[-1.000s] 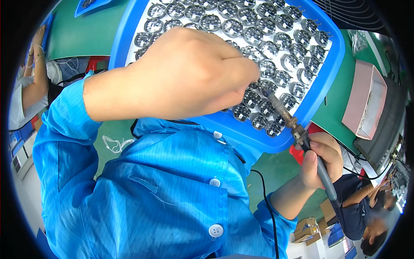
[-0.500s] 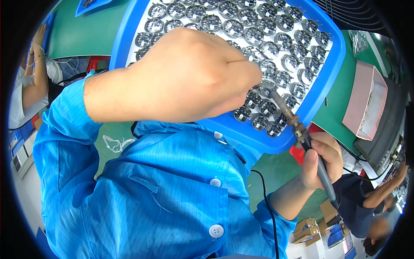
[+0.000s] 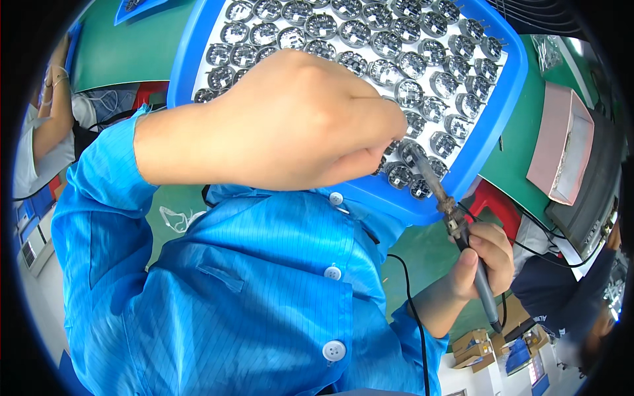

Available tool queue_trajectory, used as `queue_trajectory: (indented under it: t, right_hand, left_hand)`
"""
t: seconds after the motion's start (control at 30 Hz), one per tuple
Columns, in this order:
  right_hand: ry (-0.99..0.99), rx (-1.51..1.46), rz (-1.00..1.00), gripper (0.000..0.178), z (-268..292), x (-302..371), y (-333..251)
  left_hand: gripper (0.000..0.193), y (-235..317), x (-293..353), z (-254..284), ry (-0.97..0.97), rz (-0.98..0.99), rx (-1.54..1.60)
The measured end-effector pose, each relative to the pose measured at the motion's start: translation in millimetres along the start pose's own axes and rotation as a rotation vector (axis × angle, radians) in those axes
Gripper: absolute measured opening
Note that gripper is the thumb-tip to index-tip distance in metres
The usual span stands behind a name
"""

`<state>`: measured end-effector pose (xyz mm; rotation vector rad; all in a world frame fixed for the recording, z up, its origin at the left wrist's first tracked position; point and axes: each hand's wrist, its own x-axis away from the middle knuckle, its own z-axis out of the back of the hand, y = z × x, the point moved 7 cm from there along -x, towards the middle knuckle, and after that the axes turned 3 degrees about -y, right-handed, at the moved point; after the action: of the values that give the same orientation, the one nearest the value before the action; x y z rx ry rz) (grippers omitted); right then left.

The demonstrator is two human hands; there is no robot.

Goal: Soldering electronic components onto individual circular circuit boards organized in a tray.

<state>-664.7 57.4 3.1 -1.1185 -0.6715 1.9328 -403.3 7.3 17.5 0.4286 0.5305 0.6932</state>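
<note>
My right hand (image 3: pixel 485 261) grips a soldering iron (image 3: pixel 435 183) by its grey handle, with the worn metal barrel slanting up and left. The tip end reaches one of the small round electronic parts (image 3: pixel 444 84) near the tray's front right; whether it touches is hard to tell. Rows of these silvery, black-rimmed parts sit on a white sheet in a blue tray (image 3: pixel 510 99). My left hand (image 3: pixel 297 125) is closed over the tray's near left side, its fingertips pinched close to the iron's tip. The back of that hand hides whatever they hold.
Green tabletop (image 3: pixel 132 53) shows beside the tray. A pink box (image 3: pixel 553 142) stands at the right, and a red stool (image 3: pixel 496 206) below. A black cable (image 3: pixel 408 284) hangs before my blue jacket. Other people sit at left (image 3: pixel 56 112) and right (image 3: pixel 555 290).
The soldering iron and my right hand have shifted slightly down and left, the tip now at a nearer part. My left hand has edged right. The person at right has moved.
</note>
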Motion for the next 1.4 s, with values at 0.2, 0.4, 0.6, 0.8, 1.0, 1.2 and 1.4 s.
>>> queue_trajectory:
  t: [0.2,0.4,0.6,0.8,1.0,1.2,1.4]
  right_hand:
    - [0.004,0.023,0.015,0.029,-3.0,2.1,-2.2]
    - [-0.009,0.001,0.013,0.027,-4.9,2.0,-1.8]
    - [-0.02,-0.014,0.024,0.026,-5.6,0.3,-1.0]
    - [-0.02,-0.022,0.008,0.027,-4.3,0.4,0.5]
    - [0.073,-0.077,-0.001,0.037,11.2,6.2,-0.6]
    - [0.002,-0.086,-0.014,0.035,10.1,12.6,-12.3]
    - [0.004,-0.019,0.033,0.031,-0.7,10.8,-7.3]
  left_hand:
    - [0.016,-0.9,-0.1,-1.3,-0.008,0.016,-0.037]
    - [0.017,1.3,1.4,-3.9,-0.031,-0.004,-0.048]
    - [0.017,0.9,-1.8,-5.4,-0.053,-0.009,-0.068]
    - [0.016,1.7,-4.5,-6.8,-0.089,0.012,-0.094]
    - [0.018,2.9,-3.4,5.0,-0.003,0.044,-0.036]
    - [0.018,12.3,3.7,1.0,-0.082,0.035,0.123]
    - [0.016,9.4,2.0,-5.4,-0.076,0.035,0.092]
